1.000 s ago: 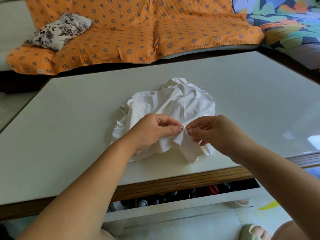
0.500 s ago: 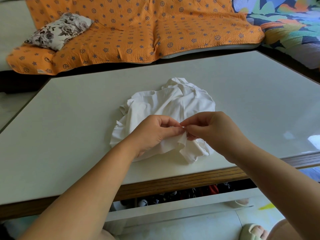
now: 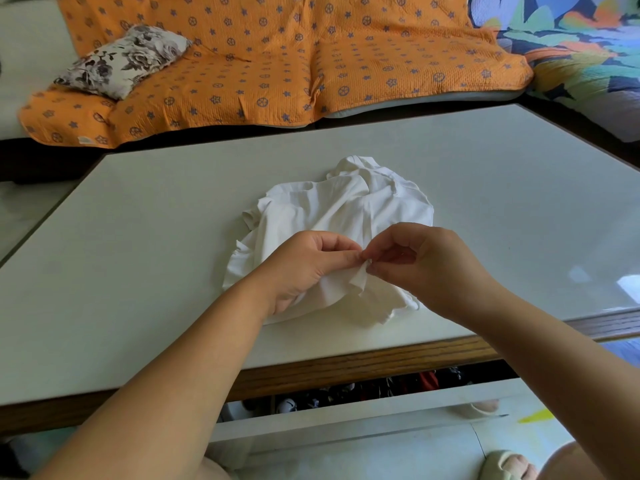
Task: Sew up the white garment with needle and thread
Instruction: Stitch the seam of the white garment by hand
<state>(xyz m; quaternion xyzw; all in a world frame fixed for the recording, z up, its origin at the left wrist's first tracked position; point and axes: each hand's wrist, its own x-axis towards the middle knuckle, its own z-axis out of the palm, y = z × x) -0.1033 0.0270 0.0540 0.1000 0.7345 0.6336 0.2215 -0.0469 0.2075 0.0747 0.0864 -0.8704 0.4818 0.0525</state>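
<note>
A crumpled white garment lies in a heap near the front of the white table. My left hand pinches a small raised fold of the cloth between thumb and fingers. My right hand meets it fingertip to fingertip and pinches the same fold at its edge. A needle and thread are too small to make out between the fingers.
The table's wooden front edge runs just below the garment, with an open drawer of dark items under it. An orange patterned sofa cover and a floral cushion lie behind the table.
Both hands have drifted slightly up and away from me with the fold, and the fingertips have closed in tighter on it. The garment heap has stayed in place.
</note>
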